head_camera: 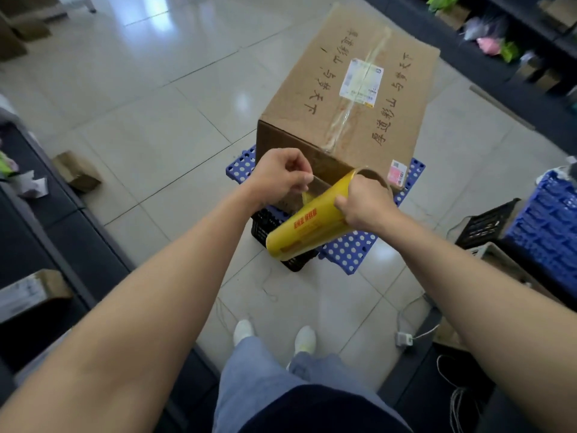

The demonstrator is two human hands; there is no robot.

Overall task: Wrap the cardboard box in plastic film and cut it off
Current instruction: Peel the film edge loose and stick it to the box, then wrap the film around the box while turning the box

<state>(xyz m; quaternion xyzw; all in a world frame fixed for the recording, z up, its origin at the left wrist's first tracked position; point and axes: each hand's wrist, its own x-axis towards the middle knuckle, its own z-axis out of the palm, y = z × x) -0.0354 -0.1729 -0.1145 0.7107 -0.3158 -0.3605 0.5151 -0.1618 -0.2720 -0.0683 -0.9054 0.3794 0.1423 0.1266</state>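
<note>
Lighting: indoor, overhead, diffuse. Bright at centre, dimmer twd edges. Floor tiles point(175, 98) glossy, w/ soft white glare patches at top centre and one small hot spot just left of the cardboard box point(352, 89). Box top evenly lit; clear tape down its middle catches light; near face in shade. Shadows soft, no hard edges. Film roll point(306, 229): mild sheen on yellow wrap. Loose film end point(304, 195) see-through, poorly resolved.

Focus: centre acceptably sharp. Shelves point(515, 42) top right smeared, colours blotchy. Wide-angle distortion strong: floor lines bow, forearms point(150, 307) balloon twd bottom corners. Dark shelving point(31, 229) at left underexposed, little detail.
</note>
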